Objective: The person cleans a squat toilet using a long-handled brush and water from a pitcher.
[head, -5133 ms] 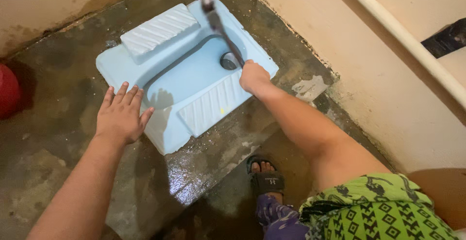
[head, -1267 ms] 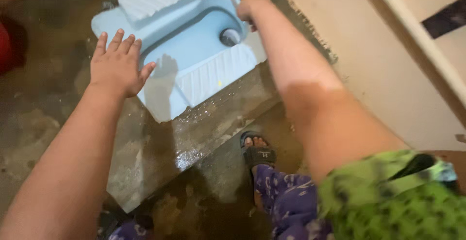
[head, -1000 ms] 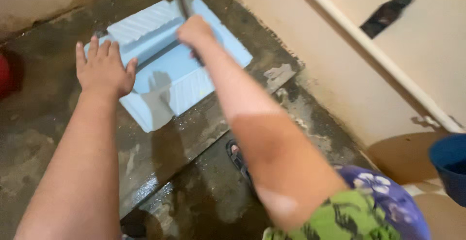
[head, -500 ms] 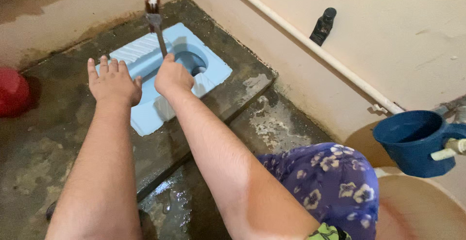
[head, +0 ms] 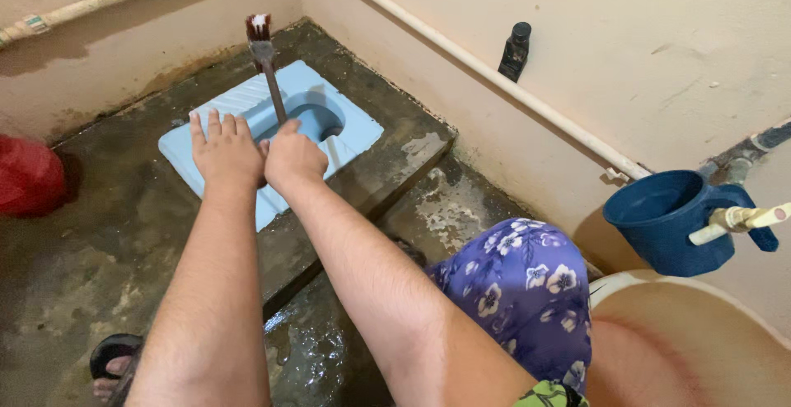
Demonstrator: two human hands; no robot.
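We hold the brush (head: 265, 61) in our right hand (head: 292, 158), fist closed around the low end of its thin dark handle. Its long axis runs up and away from that hand, leaning a little to the left, and the dark bristled head with a pale tip stands well beyond our knuckles, over the far edge of the light blue squat pan (head: 354, 131). Our left hand (head: 224, 153) lies just beside the right, touching or nearly touching it, fingers spread flat and holding nothing; it sits over the near left part of the pan. The right hand is the nearer to the pan's bowl and drain, which lie just ahead of it.

No packages or labels show. Left of our hands a red rounded container (head: 29, 178) sits on the wet concrete floor (head: 99, 250). Far right, a dark blue dipper (head: 671, 222) hangs by a pale tap (head: 737, 219), above a tan basin's rim (head: 709, 292).
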